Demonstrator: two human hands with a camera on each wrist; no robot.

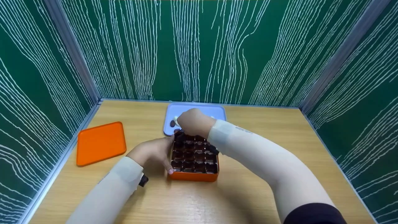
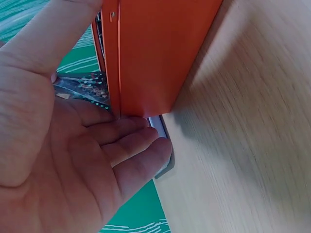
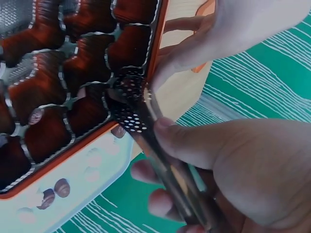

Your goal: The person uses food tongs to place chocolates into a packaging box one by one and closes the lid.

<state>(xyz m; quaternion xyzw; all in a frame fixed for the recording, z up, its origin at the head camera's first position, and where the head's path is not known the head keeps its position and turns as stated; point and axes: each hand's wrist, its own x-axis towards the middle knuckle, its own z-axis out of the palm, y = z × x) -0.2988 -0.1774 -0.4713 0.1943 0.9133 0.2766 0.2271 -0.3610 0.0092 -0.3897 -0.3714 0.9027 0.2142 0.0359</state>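
My left hand (image 1: 155, 152) holds the left side of an orange box (image 1: 194, 176), thumb at the near corner, fingers round the far one. Inside the box sits a dark brown insert (image 1: 194, 155) divided into several compartments. My right hand (image 1: 195, 122) reaches over the box's far end and grips a pair of metal tongs (image 3: 167, 170) with perforated heads. Those heads point down into a corner compartment in the right wrist view; I cannot tell whether anything is between them. Just beyond the box, brown chocolates (image 3: 61, 188) and pale round pieces (image 3: 92, 173) lie on a light blue tray (image 1: 211, 108).
An orange lid (image 1: 101, 143) lies on the wooden table (image 1: 264, 130) at the left. Green walls (image 1: 199, 62) with white wavy lines and grey frame posts (image 1: 74, 49) enclose the back and both sides.
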